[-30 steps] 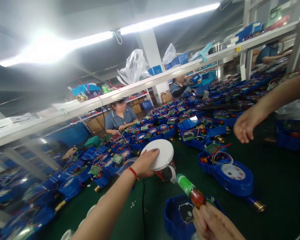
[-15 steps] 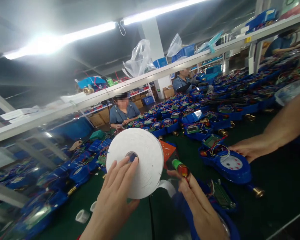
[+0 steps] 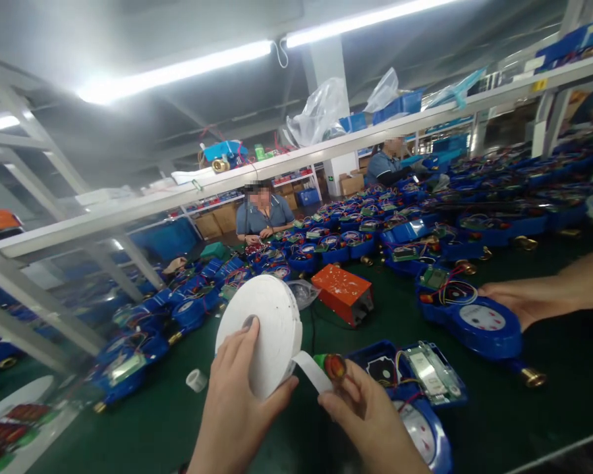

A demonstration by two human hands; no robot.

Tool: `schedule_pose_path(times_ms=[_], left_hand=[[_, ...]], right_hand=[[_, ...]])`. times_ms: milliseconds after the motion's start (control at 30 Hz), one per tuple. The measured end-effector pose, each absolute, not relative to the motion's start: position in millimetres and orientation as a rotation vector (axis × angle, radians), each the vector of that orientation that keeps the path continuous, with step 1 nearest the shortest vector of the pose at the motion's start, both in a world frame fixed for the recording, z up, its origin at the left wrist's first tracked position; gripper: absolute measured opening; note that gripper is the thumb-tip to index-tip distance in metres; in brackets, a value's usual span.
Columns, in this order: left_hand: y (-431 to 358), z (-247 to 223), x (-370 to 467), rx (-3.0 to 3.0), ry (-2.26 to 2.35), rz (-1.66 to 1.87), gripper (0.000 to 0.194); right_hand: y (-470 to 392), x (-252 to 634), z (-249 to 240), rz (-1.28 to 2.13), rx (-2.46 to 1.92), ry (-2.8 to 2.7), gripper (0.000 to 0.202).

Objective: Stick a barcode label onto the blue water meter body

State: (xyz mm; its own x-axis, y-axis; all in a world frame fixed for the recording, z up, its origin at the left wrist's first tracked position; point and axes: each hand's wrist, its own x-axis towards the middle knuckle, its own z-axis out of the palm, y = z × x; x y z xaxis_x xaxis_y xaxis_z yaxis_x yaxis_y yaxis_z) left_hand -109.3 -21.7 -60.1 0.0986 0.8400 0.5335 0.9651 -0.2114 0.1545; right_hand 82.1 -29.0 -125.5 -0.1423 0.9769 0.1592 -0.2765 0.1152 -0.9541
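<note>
My left hand (image 3: pixel 237 405) grips a large white tape roll (image 3: pixel 261 329), held upright with a finger over its core hole. A loose strip of white tape (image 3: pixel 310 370) runs from the roll toward my right hand (image 3: pixel 370 421). In that hand sits a small cylindrical part with a green body and red end (image 3: pixel 332 365), and the tape end meets it. Just right of my hands lies an open blue meter housing (image 3: pixel 415 388) with a circuit board inside.
Another person's hand (image 3: pixel 518 301) rests on a blue water meter (image 3: pixel 474 319) at the right. An orange box (image 3: pixel 342 293) stands behind the roll. Several blue meters cover the green table. A small tape core (image 3: pixel 196 380) lies at the left. Two seated workers face me.
I lifted the tape roll off the table, turned it upright and drew it nearer. My right hand brought the green-and-red part to the tape end. The other person's hand settled on the blue meter.
</note>
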Motion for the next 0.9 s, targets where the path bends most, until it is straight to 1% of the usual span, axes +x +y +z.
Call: schedule_pose_path(times_ms=[133, 200, 300, 367, 467, 567, 733, 900], left_hand=[[-33, -65, -122, -2.087, -1.786, -0.705, 0.081], [-37, -66, -127, -2.06, -1.734, -0.677, 0.083], [-41, -66, -129, -2.051, -1.646, -0.646, 0.084], [-42, -65, -126, -2.057, -1.583, -0.629, 0.083], [-43, -61, -120, -2.048, -1.5, -0.616, 0.084], [-44, -58, -112, -2.031, -1.427, -0.597, 0.084], [-49, -58, -98, -1.99, -1.324, -0.548, 0.073], [-55, -54, -90, -2.043, -1.314, -0.547, 0.065]], right_hand=[[-36, 84, -113, 1.35, -0.937, -1.138, 0.047], [-36, 88, -108, 1.273, -0.976, -1.195, 0.047], [-34, 92, -106, 1.003, -1.023, -1.431, 0.038], [-34, 92, -108, 0.8, -1.044, -1.557, 0.036], [-36, 88, -111, 0.648, -1.022, -1.664, 0.034], [-37, 84, -115, 0.593, -0.988, -1.743, 0.029], [-34, 83, -117, 0.481, -0.904, -1.821, 0.023], [-35, 96, -103, 0.551, -0.89, -1.969, 0.025]])
